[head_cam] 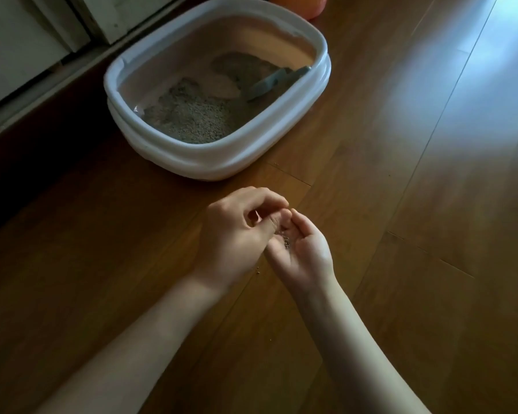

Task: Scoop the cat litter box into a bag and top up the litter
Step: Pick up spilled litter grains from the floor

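The white litter box (174,156) stands on the wooden floor, partly filled with grey litter (192,118). A grey scoop (269,83) lies in it, its handle leaning on the right rim. In front of the box my right hand (304,252) is palm up and cupped, with a few litter grains (285,241) lying in it. My left hand (237,234) hovers against it, fingers curled and fingertips bunched over the right palm. I cannot see anything between those fingertips. No bag is in view.
A few stray grains (257,268) lie on the floor below my hands. An orange object (299,6) stands behind the box at the top edge. A pale door frame and sill (42,85) run along the left.
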Demonstrator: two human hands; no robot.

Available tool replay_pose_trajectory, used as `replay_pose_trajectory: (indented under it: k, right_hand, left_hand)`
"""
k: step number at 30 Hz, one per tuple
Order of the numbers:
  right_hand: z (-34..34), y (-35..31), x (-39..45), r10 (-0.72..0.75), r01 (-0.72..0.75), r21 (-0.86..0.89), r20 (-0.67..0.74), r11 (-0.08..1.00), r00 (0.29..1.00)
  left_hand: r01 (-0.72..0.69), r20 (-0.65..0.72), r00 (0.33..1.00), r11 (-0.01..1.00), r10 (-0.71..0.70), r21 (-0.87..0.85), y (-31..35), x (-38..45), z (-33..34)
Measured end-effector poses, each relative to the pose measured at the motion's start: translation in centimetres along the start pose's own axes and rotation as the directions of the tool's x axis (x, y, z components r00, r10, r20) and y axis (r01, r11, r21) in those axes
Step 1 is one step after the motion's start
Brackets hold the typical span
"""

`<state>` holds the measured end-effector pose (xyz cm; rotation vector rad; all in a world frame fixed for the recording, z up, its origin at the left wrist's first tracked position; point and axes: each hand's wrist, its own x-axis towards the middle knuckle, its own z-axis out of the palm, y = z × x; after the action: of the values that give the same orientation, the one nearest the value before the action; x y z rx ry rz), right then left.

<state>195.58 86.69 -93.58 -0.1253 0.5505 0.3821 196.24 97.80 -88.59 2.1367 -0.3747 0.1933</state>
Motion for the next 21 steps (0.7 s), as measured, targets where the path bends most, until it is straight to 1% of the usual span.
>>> replay_pose_trajectory:
  k: [1, 3, 4, 6, 7, 8, 9, 11, 13, 16, 18, 21]
  right_hand:
    - [1.0, 0.0, -0.7, 0.003, -0.003, 0.024, 0.001, 1.0, 1.0]
    - [3.5, -0.6, -2.3, 0.007, -0.007, 0.022, -0.014, 1.0, 1.0]
    - [4.8, -1.0, -3.2, 0.011, -0.011, 0.007, -0.024, 1.0, 1.0]
    - [8.1, -2.1, -5.4, 0.005, -0.005, -0.022, -0.032, 1.0, 0.999]
    - [10.0, -2.7, -6.6, -0.007, 0.006, -0.022, -0.044, 1.0, 0.999]
    - [11.9, -3.4, -7.8, -0.017, 0.016, -0.018, -0.058, 1.0, 0.998]
    - [14.1, -4.0, -9.0, -0.029, 0.029, -0.007, -0.073, 1.0, 0.997]
    - [18.7, -5.0, -11.8, -0.057, 0.062, 0.04, -0.104, 0.997, 0.993]
    - [24.2, -5.9, -15.3, -0.082, 0.09, 0.086, -0.09, 0.992, 0.993]
    - [33.1, -7.1, -20.4, -0.115, 0.122, 0.1, -0.075, 0.987, 0.991]
    - [40.0, -7.6, -24.1, -0.12, 0.126, 0.088, -0.067, 0.988, 0.99]
    - [50.7, -7.6, -30.6, -0.143, 0.146, 0.032, -0.08, 0.989, 0.986]
  left_hand:
    - [0.063, -0.013, 0.998, 0.996, -0.064, -0.058, 1.1, 0.2, -0.5]
    - [0.204, -0.012, 0.977, 0.948, -0.213, -0.245, 3.4, 0.8, -1.8]
    - [0.255, 0.001, 0.963, 0.916, -0.268, -0.311, 4.7, 1.2, -2.5]
    - [0.335, 0.047, 0.938, 0.858, -0.344, -0.389, 7.6, 1.9, -4.3]
    - [0.386, 0.084, 0.917, 0.809, -0.391, -0.443, 9.2, 2.4, -5.3]
    - [0.442, 0.126, 0.887, 0.737, -0.445, -0.512, 10.8, 2.9, -6.5]
    - [0.496, 0.172, 0.849, 0.643, -0.5, -0.583, 12.6, 3.5, -7.8]
    - [0.57, 0.265, 0.764, 0.421, -0.588, -0.706, 16.6, 5.1, -10.9]
    - [0.556, 0.316, 0.703, 0.215, -0.637, -0.802, 21.1, 6.9, -14.6]
    - [0.435, 0.367, 0.659, -0.065, -0.657, -0.898, 28.4, 10.1, -20.2]
    - [0.36, 0.388, 0.652, -0.184, -0.651, -0.914, 33.9, 12.8, -23.9]
    - [0.314, 0.407, 0.659, -0.26, -0.633, -0.913, 43.6, 16.9, -30.0]
